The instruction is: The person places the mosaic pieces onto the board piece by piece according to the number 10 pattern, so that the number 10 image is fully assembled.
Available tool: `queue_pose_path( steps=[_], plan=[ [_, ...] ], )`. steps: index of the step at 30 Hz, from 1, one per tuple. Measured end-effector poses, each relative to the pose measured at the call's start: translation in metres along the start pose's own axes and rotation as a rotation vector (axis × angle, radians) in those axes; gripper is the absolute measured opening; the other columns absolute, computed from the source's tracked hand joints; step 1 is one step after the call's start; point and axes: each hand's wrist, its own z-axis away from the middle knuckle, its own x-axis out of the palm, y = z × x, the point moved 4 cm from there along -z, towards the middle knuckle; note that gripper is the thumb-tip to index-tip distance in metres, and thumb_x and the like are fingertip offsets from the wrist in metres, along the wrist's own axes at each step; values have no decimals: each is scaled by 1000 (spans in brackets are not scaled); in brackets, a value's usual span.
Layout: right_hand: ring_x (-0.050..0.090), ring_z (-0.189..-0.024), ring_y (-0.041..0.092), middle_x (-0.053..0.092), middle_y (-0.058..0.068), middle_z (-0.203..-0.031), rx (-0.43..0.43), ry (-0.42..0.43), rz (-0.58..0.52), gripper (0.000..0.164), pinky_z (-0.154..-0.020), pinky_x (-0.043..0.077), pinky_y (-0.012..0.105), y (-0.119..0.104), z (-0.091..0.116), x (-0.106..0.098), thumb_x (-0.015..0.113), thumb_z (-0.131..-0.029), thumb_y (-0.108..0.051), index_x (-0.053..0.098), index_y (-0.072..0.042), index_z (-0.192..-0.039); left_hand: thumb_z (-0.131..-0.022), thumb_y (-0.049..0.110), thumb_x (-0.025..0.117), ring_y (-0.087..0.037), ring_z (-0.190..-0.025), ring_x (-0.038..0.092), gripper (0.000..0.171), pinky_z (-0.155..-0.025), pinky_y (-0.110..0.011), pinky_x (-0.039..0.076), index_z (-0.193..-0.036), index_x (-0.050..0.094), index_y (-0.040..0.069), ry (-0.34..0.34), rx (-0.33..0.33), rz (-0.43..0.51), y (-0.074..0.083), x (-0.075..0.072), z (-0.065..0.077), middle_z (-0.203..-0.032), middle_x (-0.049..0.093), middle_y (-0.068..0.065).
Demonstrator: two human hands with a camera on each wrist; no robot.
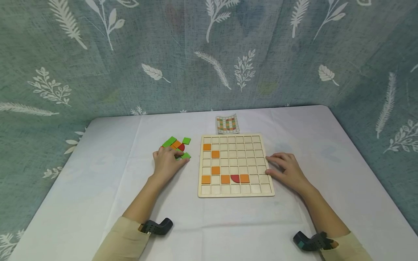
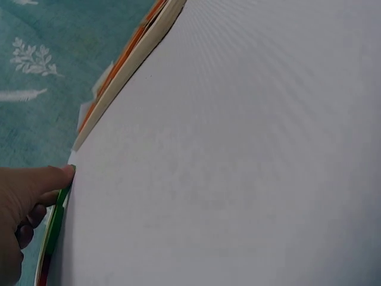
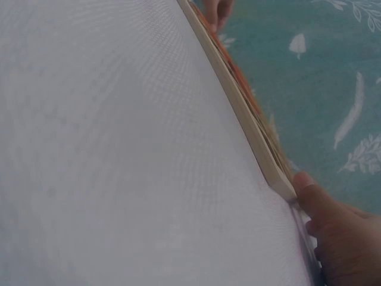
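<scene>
At the pile of thin tiles, my left hand (image 1: 167,162) rests low, its fingertips at a green tile (image 1: 185,155) by the pile's near edge. Green, orange and red tiles lie together there, some overlapping and partly hidden by the hand. A wooden grid board (image 1: 235,193) lies flat in the middle of the table. It holds several orange square tiles (image 1: 215,154) and one red quarter-round tile (image 1: 235,178). My right hand (image 1: 289,172) is at the board's right edge, with thumb and index fingertips apart and touching its side.
Behind the board stands a small card (image 1: 227,124) with a coloured grid pattern. A white cloth covers the table (image 1: 228,224). A leaf-patterned green curtain (image 1: 183,72) hangs at the back and sides. Each wrist carries a black camera (image 1: 156,227).
</scene>
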Motion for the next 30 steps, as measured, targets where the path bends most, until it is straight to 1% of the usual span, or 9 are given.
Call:
queue_pose_path(
  steps=[5, 8, 12, 17, 20, 24, 30],
  plan=[
    [42, -112, 35, 57, 17, -117, 1, -1, 7, 49, -92, 34, 53, 0, 0, 0, 78, -75, -23, 65, -4, -118, -76, 32, 78, -32, -99, 48, 35, -86, -50, 24, -95, 74, 3, 24, 43, 22, 10, 4, -7, -94, 64, -11],
    [42, -112, 35, 57, 17, -117, -3, 1, 6, 49, -92, 34, 53, 0, 0, 0, 79, -75, -22, 65, -4, -118, -75, 33, 78, -30, -95, 49, 34, -86, -48, 25, -94, 74, 5, 35, 64, 30, 18, 8, -13, -90, 62, -8],
    [42, -111, 35, 57, 17, -117, -11, 6, 4, 49, -92, 34, 53, 0, 0, -1, 79, -75, -22, 65, -4, -118, -75, 34, 78, -27, -92, 47, 33, -83, -45, 27, -93, 75, 7, 32, 94, 38, 30, 15, -23, -87, 59, -6],
    [42, -111, 34, 57, 17, -117, -13, 10, -1, 49, -92, 34, 52, 0, 0, -1, 79, -74, -22, 65, -4, -117, -76, 36, 77, -24, -87, 45, 33, -80, -42, 28, -95, 75, 9, 4, 163, 65, 41, 23, -36, -86, 57, -3],
    [43, -111, 34, 57, 17, -116, -14, 12, 1, 49, -92, 34, 52, 1, 0, 0, 79, -74, -22, 65, -4, -117, -77, 37, 76, -23, -87, 45, 33, -80, -41, 30, -96, 75, 10, -19, 201, 63, 45, 29, -43, -87, 57, -2],
    [43, -110, 34, 57, 17, -116, -15, 15, -1, 49, -91, 34, 51, 1, 1, 0, 80, -73, -21, 66, -4, -117, -80, 37, 74, -22, -87, 44, 33, -78, -39, 28, -100, 74, 11, -62, 206, 86, 50, 37, -50, -88, 57, -2],
    [42, -111, 34, 57, 17, -116, -12, 13, -4, 49, -91, 34, 51, 1, 0, -1, 79, -74, -21, 65, -4, -117, -80, 36, 74, -21, -86, 43, 33, -76, -38, 25, -102, 74, 13, -122, 192, 169, 57, 42, -56, -89, 59, -2]
  ],
)
